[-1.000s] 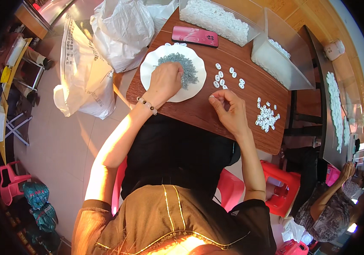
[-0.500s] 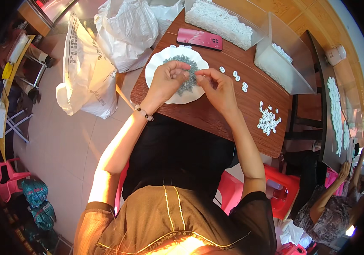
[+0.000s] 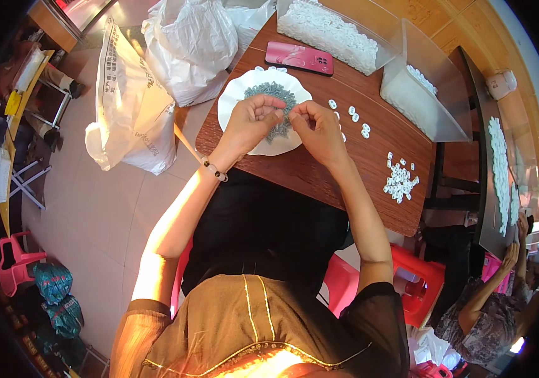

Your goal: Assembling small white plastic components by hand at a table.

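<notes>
A white plate with a wavy rim [image 3: 226, 107] sits at the table's left side. It bears a pile of small grey-green pieces [image 3: 274, 91], too small to name. Over the plate's near part, my left hand [image 3: 252, 126] is closed, fingers curled and thumb tip against the index finger. Facing it at the plate's right edge, my right hand [image 3: 320, 133] pinches thumb and forefinger together. The fingertips of both hands are close to each other. Anything between them is too small to make out. Several white oval two-holed pieces [image 3: 354, 117] lie just right of my right hand.
A pink phone [image 3: 299, 58] lies beyond the plate. Clear bins of white pieces [image 3: 327, 34] [image 3: 408, 104] stand along the far and right edges. A heap of small white pieces [image 3: 400, 184] is at right. White sacks [image 3: 191, 57] stand left; another person [image 3: 487, 315] works at right.
My right hand has shifted slightly left and its fingers have drawn in closer. Its move uncovers more white oval pieces beside it. My left hand stays nearly in place.
</notes>
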The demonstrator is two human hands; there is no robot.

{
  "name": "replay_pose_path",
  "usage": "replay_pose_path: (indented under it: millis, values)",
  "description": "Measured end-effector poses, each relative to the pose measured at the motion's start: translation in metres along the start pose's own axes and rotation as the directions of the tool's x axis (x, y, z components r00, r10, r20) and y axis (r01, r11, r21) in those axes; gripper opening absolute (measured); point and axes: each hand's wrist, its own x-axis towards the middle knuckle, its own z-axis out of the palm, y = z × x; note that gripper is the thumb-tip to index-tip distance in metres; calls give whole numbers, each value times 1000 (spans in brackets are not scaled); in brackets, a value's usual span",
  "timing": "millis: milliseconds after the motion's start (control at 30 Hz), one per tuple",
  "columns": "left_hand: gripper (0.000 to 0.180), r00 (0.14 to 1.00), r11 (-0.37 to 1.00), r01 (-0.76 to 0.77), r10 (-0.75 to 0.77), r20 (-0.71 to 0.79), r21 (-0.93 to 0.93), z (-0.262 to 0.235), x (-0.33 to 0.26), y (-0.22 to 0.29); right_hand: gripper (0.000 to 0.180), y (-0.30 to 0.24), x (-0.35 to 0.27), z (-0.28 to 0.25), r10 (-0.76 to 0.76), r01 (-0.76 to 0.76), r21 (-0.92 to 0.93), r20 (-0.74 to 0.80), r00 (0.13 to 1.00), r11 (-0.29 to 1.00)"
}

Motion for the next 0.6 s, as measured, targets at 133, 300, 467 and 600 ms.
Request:
replay_pose_path:
  millis: [133,300,467,600]
  values:
    - [20,999,997,52,-52,-7,-59,-4,0,0,14,9,2,2,9,-10,100,13,1000,995]
    - [19,998,998,-38,41,-57,55,-7,-1,-4,15,7,3,-1,30,-31,128,8,1000,991]
    - [15,985,970,-93,123,-125,223,1,-5,1,14,2,-2,-4,35,-33,117,-12,999,993]
    - [16,995,995,-53,60,-80,84,14,-12,8,13,-3,-9,-8,24,-20,118,-34,999,993]
